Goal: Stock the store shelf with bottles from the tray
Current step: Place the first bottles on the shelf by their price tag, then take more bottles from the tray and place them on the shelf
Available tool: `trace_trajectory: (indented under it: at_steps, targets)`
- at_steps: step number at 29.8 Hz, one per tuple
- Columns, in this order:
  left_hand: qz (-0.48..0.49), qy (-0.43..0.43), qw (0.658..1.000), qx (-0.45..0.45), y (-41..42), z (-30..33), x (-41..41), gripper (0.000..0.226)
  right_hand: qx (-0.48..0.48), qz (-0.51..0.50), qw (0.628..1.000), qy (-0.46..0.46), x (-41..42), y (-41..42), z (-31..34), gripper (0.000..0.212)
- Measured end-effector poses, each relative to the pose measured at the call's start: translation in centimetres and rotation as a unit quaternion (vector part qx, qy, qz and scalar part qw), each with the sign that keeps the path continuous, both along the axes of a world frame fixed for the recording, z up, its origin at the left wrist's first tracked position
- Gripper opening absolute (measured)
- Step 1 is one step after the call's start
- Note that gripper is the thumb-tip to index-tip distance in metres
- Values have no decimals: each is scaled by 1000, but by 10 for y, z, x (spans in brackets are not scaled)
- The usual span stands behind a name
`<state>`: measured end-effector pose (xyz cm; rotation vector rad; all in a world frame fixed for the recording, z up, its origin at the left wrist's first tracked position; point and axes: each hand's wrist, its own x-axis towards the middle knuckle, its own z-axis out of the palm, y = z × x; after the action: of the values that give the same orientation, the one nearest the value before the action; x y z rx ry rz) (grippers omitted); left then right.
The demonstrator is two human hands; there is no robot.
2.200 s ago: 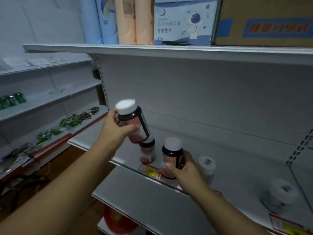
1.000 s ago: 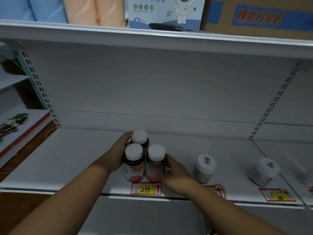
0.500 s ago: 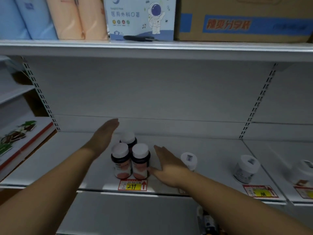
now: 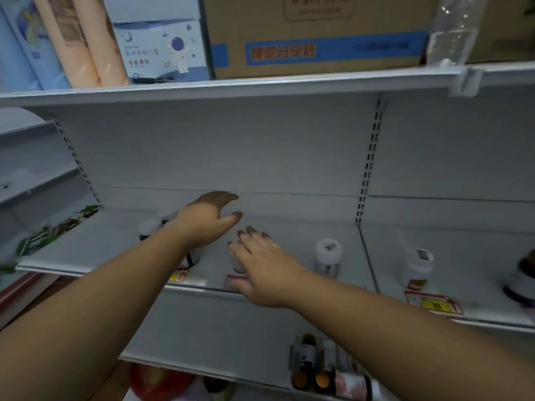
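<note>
Both my hands hover over the white store shelf, holding nothing. My left hand is raised with fingers apart, and its forearm covers most of the white-capped bottles standing behind a yellow price tag. My right hand is flat and spread just right of them, hiding a small white-capped bottle. Further right stand a white bottle and another white-capped bottle. A tray of bottles shows below the shelf, under my right forearm.
A dark bottle stands at the far right edge. The upper shelf carries a cardboard box, a blue-white box and rolled packs. Green packets lie on the left unit. A red object sits below.
Both hands have let go of the bottles, which now stand on the shelf, and lifted away with fingers spread. The view has swung left to right, so the bottles sit further left.
</note>
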<state>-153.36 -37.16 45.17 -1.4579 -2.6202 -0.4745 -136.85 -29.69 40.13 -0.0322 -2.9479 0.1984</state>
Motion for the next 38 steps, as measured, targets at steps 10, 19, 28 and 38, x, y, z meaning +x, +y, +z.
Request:
trace_trajectory:
  at_steps: [10, 19, 28, 38]
  targets:
    - [-26, -75, 995, -63, -37, -138, 133, 38, 35, 159, 984, -70, 117, 20, -103, 47]
    - [13, -258, 955, -144, -8, -300, 146, 30, -168, -130, 959, -189, 173, 85, -253, 56]
    - [28, -311, 938, -149, 83, -419, 141, 28, -245, -320, 896, -188, 186, 130, -358, 67]
    - [177, -332, 898, -227, 136, -473, 134, 69, -300, -329, 884, -145, 184, 141, -389, 60]
